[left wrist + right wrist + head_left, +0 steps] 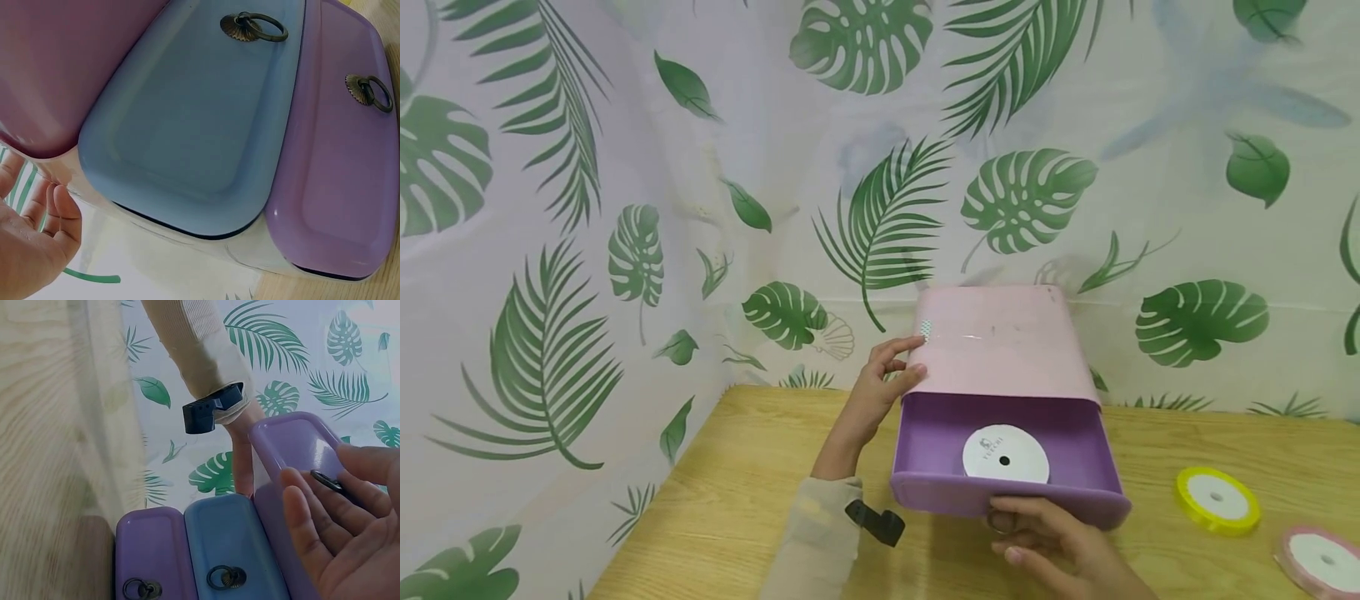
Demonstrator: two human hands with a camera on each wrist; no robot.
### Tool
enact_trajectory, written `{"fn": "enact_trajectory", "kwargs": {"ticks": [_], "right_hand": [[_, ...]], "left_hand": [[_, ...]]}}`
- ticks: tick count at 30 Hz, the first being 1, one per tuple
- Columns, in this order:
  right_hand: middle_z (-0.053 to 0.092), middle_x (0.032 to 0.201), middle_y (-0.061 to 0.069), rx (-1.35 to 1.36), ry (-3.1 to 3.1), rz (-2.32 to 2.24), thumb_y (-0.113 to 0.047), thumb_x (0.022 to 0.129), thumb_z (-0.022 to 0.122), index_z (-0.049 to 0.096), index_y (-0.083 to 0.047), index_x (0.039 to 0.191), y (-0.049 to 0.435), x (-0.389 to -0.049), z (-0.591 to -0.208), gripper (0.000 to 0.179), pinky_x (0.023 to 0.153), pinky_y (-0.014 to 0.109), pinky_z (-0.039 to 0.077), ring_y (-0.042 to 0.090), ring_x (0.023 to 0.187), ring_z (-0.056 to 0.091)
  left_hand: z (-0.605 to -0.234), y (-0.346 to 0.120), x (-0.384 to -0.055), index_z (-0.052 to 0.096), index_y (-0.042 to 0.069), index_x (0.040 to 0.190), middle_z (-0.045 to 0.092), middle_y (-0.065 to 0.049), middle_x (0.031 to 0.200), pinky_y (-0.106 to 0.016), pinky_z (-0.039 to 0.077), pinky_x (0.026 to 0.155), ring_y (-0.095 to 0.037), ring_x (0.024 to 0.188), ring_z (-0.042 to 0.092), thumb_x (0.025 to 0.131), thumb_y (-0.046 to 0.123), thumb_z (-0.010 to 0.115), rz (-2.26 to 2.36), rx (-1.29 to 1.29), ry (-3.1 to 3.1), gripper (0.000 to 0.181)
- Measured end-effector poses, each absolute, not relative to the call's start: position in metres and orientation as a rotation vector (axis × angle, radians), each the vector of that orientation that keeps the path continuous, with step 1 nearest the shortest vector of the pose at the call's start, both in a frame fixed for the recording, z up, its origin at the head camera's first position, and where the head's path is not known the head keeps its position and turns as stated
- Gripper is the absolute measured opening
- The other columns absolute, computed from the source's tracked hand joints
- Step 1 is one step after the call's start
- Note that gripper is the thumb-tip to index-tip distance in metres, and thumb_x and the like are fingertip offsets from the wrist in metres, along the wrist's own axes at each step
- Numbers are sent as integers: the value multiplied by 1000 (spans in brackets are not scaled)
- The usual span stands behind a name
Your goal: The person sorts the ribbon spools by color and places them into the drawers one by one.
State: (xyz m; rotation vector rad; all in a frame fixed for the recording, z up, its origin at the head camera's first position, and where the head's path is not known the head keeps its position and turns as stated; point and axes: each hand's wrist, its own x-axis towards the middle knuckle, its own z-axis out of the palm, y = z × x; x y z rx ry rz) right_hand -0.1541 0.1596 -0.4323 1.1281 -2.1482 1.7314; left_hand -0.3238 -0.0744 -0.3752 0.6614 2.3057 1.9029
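At the front of the cabinet [1000, 354], holding the jutting top drawer [955, 496] by its ring [326, 481] with curled right hand [1067, 542]; resting relaxed left hand [878, 387] alongside; likely handling light, stiff, slick; gripping best there.

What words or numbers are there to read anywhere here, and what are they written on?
"YUECHI", as best I can tell: on the white spool in the open purple drawer; the letters are small, so one may be off. The little picture above them is too small to make out.
Dark marks on the pink cabinet: too small to read.
Yellow-rimmed spool and pink-rimmed spool: no words I can read.
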Motion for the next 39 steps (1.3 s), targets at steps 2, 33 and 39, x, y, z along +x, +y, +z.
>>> {"fn": "enact_trajectory", "kwargs": {"ticks": [2,33,39], "right_hand": [[61,122,-17,1120,-2103,1756,19,87,53,50,-7,134,158,-155,-429,54,80,21,55,2,99,67],[65,108,-11,728,-2236,1813,0,96,54,49,5,128,154,-187,-393,33,76,23,56,4,90,66],[67,107,-3,736,-2220,1721,1,95,54,52,4,125,154,-197,-392,30,76,23,56,8,86,67]], "left_hand": [[-375,-75,-324,52,20,139,31,-4,148,-32,43,84,-21,113,37,91,29,61,1905,661,2300,49],[-375,-75,-322,53,21,139,32,-5,147,-31,44,84,-22,115,38,88,46,65,1905,670,2314,58],[-375,-75,-324,51,23,140,30,-5,149,-31,44,86,-24,118,36,90,44,63,1897,674,2305,56]]}}
